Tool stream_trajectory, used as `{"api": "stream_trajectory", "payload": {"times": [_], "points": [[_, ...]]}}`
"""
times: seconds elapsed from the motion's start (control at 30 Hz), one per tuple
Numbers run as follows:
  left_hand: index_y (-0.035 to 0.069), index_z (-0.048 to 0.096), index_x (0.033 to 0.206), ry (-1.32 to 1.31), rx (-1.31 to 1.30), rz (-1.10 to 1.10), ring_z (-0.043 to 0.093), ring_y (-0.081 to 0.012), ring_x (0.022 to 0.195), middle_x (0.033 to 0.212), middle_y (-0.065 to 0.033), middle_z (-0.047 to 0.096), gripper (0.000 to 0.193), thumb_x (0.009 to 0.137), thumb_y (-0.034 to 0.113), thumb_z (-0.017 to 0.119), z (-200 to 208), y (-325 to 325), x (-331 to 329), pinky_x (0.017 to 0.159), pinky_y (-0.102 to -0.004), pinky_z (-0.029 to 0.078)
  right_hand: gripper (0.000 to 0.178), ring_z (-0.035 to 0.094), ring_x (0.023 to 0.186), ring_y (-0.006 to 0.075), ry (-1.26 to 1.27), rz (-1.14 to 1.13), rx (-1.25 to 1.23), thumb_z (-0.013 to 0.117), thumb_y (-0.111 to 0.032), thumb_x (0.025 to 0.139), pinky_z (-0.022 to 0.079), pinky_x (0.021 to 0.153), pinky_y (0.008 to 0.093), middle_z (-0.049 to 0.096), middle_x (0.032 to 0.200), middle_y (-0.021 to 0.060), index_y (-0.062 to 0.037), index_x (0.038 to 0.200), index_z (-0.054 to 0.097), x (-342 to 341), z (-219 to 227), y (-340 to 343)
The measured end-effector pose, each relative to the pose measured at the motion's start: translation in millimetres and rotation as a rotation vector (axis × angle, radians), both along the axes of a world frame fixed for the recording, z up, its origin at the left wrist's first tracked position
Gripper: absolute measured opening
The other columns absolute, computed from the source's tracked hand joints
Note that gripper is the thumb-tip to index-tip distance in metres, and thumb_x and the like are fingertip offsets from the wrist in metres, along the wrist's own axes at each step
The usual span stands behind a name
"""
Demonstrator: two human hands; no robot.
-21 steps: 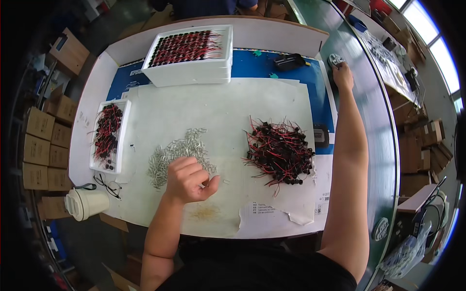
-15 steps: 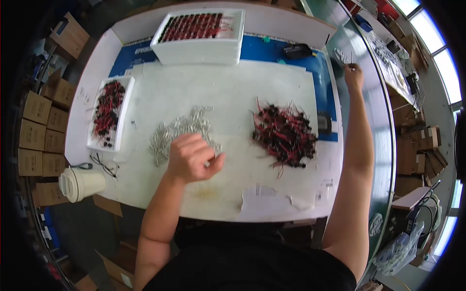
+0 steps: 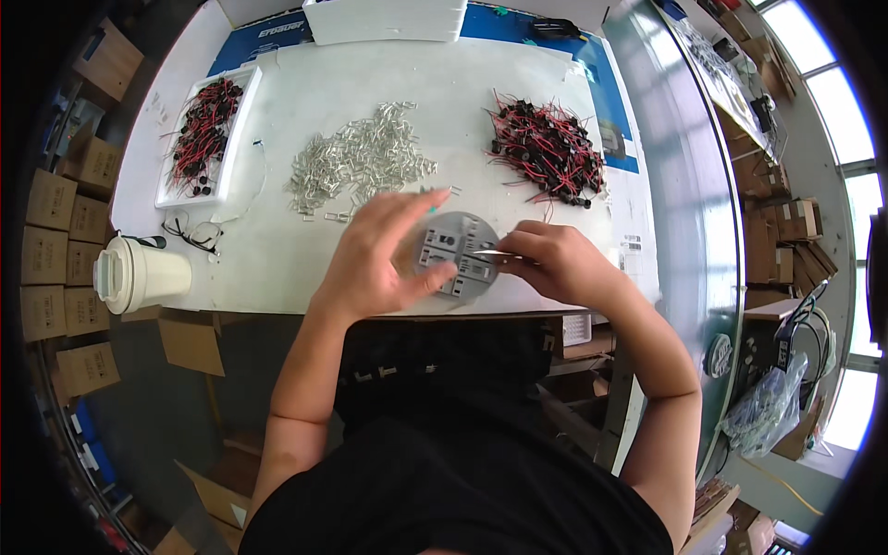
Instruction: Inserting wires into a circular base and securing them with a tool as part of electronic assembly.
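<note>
A round grey disc point(image 3: 474, 236) with dark and pale rectangular markings is tilted over the table's near edge. My left hand point(image 3: 375, 254) curves round its left side, thumb lapping onto the face and the other fingers beyond the far edge. At the disc's right rim, my right hand point(image 3: 546, 261) is closed in a pinch on a thin, pointed metal piece point(image 3: 492, 252), whose tip lies over the disc; its exact kind is unclear. Just beyond the left fingertips lies a pile of small clear or silvery tube-like pieces point(image 3: 356, 157).
Black components with red wires form a heap point(image 3: 546, 148) at right. More fill a white tray point(image 3: 236, 139) at left. Glasses point(image 3: 199, 233) and a lidded cream jug point(image 3: 148, 273) stand near the left corner. A white foam box point(image 3: 384, 20) stands at the back. Another grey disc point(image 3: 718, 354) lies on the right bench.
My right hand has come back from the right bench to the table's near edge. My left hand has unfolded from a loose fist around the grey disc. The view has tilted lower.
</note>
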State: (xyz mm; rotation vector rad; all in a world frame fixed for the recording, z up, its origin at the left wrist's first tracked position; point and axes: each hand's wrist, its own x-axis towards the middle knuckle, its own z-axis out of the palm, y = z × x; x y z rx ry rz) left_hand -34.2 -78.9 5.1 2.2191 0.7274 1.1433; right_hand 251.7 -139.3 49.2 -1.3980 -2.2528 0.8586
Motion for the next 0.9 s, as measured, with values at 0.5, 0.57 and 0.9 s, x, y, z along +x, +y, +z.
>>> {"api": "stream_trajectory", "payload": {"times": [0.5, 0.57, 0.9], "points": [[0.011, 0.061, 0.143, 0.237, -0.045, -0.032, 0.063, -0.0338, 0.121, 0.132, -0.0108, 0.069, 0.084, 0.072, 0.04, 0.093, -20, -25, -20, 0.11, -0.0466, 0.045, 0.018, 0.071, 0.097, 0.0332, -0.404, 0.194, 0.017, 0.081, -0.018, 0.087, 0.056, 0.083, 0.045, 0.071, 0.105, 0.0087, -0.0089, 0.1, 0.073, -46, -8, 116], [0.012, 0.06, 0.145, 0.259, -0.025, -0.022, 0.062, -0.0336, 0.122, 0.132, -0.0107, 0.068, 0.086, 0.072, 0.043, 0.093, -18, -29, -17, 0.111, -0.0464, 0.045, 0.018, 0.071, 0.097, 0.0332, -0.399, 0.163, 0.028, 0.081, -0.018, 0.087, 0.055, 0.083, 0.0451, 0.071, 0.105, 0.0089, -0.0083, 0.1, 0.072, -44, -8, 110], [0.014, 0.058, 0.147, 0.309, -0.04, -0.023, 0.061, -0.0323, 0.126, 0.134, -0.0109, 0.068, 0.085, 0.075, 0.042, 0.092, -18, -31, -17, 0.11, -0.0452, 0.048, 0.025, 0.073, 0.092, 0.0343, -0.266, -0.06, 0.08, 0.082, -0.02, 0.087, 0.057, 0.08, 0.0453, 0.075, 0.096, 0.0124, -0.0032, 0.101, 0.071, -36, -32, 87]]}}
